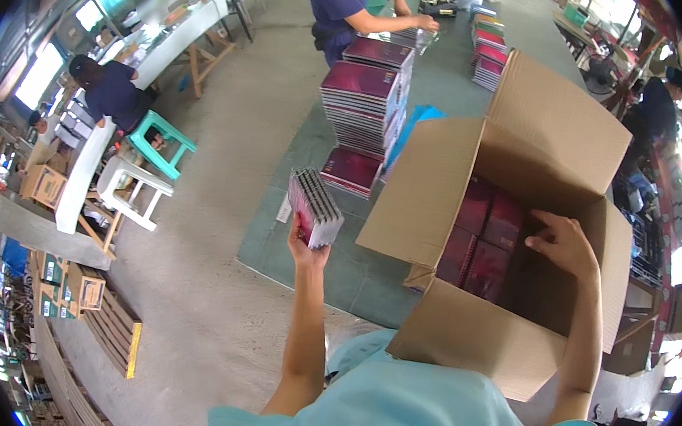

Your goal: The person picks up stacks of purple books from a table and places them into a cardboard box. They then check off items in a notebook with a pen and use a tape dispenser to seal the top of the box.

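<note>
A small stack of spiral notebooks [316, 204] is gripped in my left hand [308, 247], raised beside the table's near left edge, with the wire bindings facing up. My right hand [563, 245] reaches into an open cardboard box [554, 167]; its thumb and fingers are apart with nothing between them. Inside the box, dark red spiral notebooks [480, 240] lie in stacks along the left side, while its right part shows bare, shadowed cardboard. Tall piles of matching notebooks [359, 93] stand on the table beyond my left hand, with a lower pile [350, 170] in front.
The box's flaps spread outward over the green table [368, 274]. A blue sheet [417, 126] lies between piles and box. Across the table, a co-worker [347, 7] handles clear plastic. More notebooks [488, 55] line the far side. Stools [136, 187] and a seated person [116, 92] are at left.
</note>
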`<action>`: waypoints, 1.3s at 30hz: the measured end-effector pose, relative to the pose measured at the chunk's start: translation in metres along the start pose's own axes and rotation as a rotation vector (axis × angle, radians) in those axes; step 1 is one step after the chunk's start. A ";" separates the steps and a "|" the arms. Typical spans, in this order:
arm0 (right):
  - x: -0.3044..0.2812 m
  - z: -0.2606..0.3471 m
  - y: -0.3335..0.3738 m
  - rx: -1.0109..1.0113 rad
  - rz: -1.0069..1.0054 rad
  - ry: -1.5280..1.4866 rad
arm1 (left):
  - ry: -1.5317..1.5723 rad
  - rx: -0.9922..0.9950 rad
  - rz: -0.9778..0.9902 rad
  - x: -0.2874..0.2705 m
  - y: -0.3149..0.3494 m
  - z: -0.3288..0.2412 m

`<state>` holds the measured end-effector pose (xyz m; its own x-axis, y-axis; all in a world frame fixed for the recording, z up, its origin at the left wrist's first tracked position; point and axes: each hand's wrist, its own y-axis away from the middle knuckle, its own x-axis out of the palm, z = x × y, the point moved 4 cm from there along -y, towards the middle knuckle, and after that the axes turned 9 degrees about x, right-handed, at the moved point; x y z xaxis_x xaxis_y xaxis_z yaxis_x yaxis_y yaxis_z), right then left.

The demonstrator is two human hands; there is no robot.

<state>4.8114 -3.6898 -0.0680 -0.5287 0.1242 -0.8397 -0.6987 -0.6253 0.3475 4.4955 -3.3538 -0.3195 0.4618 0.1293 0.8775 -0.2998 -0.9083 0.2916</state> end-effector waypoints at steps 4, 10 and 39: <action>-0.011 0.069 0.052 -0.549 -0.587 0.190 | -0.092 0.080 0.340 0.086 0.038 -0.040; -0.010 0.178 0.121 -0.973 -0.939 0.617 | -0.415 -0.079 0.769 0.297 0.167 0.004; 0.155 -0.166 -0.054 -0.318 -0.214 1.134 | -1.248 0.329 -0.435 0.059 -0.060 0.118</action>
<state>4.8475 -3.7648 -0.2864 0.4216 -0.4016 -0.8130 -0.4855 -0.8572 0.1716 4.6391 -3.3386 -0.3296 0.9606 0.1436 -0.2379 0.1923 -0.9615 0.1961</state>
